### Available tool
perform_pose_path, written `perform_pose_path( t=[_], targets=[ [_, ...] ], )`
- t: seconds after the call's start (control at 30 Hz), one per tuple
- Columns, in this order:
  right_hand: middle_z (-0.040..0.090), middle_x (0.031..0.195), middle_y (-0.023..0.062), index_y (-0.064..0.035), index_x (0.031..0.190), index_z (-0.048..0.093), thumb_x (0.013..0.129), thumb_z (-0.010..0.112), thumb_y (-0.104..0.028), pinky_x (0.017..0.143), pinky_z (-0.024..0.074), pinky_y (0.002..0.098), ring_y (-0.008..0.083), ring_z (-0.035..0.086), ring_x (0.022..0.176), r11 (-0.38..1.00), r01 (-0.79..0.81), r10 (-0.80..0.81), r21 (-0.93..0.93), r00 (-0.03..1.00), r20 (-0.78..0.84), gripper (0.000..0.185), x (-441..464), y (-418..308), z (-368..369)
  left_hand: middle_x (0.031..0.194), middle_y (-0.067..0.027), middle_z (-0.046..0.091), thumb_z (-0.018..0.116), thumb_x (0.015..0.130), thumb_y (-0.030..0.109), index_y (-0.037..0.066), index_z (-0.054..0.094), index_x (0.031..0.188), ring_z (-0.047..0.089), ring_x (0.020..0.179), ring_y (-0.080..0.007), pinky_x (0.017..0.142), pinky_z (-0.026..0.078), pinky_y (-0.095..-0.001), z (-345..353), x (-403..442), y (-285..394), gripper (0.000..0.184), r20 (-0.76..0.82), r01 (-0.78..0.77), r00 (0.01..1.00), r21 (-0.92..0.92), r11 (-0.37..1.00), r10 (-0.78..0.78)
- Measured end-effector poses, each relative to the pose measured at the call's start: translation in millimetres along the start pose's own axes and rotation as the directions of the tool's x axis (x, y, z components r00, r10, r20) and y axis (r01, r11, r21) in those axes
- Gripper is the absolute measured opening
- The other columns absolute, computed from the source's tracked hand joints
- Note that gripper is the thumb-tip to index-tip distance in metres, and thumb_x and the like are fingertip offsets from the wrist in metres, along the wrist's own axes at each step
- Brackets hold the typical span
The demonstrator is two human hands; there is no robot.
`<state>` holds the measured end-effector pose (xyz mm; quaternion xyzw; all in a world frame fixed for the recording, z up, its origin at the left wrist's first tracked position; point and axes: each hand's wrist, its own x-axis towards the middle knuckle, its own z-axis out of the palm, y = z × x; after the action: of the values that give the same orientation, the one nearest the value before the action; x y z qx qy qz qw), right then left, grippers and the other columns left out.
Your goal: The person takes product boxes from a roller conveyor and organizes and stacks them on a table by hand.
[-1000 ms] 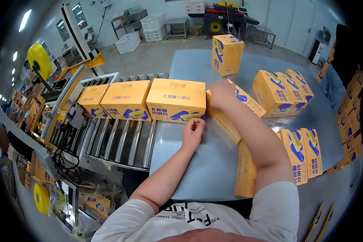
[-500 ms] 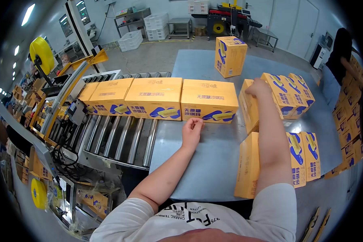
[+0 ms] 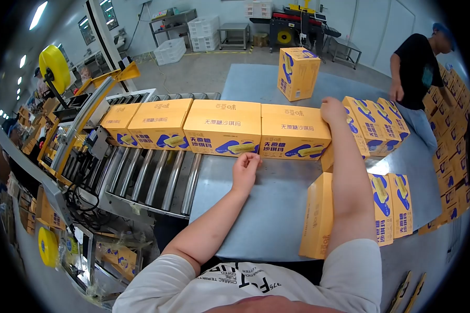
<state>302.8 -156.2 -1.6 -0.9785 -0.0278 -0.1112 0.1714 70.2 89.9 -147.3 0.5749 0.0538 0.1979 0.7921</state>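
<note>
A row of yellow cartons point(image 3: 222, 125) with blue print runs from the roller conveyor onto the metal table. My left hand point(image 3: 245, 171) is closed, thumb against curled fingers, in front of the row's lower edge; nothing shows in it. At the top right corner of the end carton point(image 3: 296, 130), my right hand point(image 3: 333, 110) has its fingers curled; the arm and carton hide what they grip, if anything. Beneath my right forearm stands a partly hidden carton point(image 3: 327, 160). Several upright cartons point(image 3: 368, 122) sit just right of that hand.
More cartons point(image 3: 317, 216) stand on the table point(image 3: 235, 208) near my body. One upright carton point(image 3: 298, 74) is at the back. The roller conveyor point(image 3: 156, 180) and a strapping frame lie left. A person point(image 3: 415, 68) stands right, beside stacked cartons point(image 3: 451, 151).
The row of cartons has slid right, its end now meeting my right hand. That hand has shifted slightly right; my left hand has hardly moved. The person at right has come further into view.
</note>
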Motion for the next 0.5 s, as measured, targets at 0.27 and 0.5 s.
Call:
perform_pose_path(
  t=[0.27, 0.5],
  targets=[
    [0.064, 0.14, 0.0169, -0.0113, 0.139, 0.065, 0.084, 0.071, -0.063, 0.111, 0.0441, 0.0415, 0.0337, 0.058, 0.132, 0.953, 0.24, -0.28, 0.187, 0.931, 0.233, 0.076, -23.7, -48.8, 1.6, 0.09, -0.0043, 0.071, 0.07, 0.095, 0.013, 0.003, 0.067, 0.103, 0.066, 0.084, -0.0123, 0.077, 0.052, -0.0279, 8.7, -15.4, 9.6, 0.014, 0.192, -0.149, 0.978, 0.341, 0.928, 0.087],
    [0.055, 0.149, 0.0167, -0.0106, 0.146, 0.057, 0.083, 0.069, -0.068, 0.121, 0.0292, 0.0496, 0.0342, 0.05, 0.139, 0.873, 0.479, -0.477, 0.089, 0.804, 0.356, 0.086, -50.6, -87.6, -6.4, 0.09, -0.0087, 0.072, 0.076, 0.085, 0.019, 0.006, 0.07, 0.109, 0.068, 0.082, -0.0249, 0.077, 0.054, -0.0352, 25.9, -34.2, 32.8, 0.027, 0.575, -0.494, 0.811, 0.578, 0.65, 0.106]
  ],
)
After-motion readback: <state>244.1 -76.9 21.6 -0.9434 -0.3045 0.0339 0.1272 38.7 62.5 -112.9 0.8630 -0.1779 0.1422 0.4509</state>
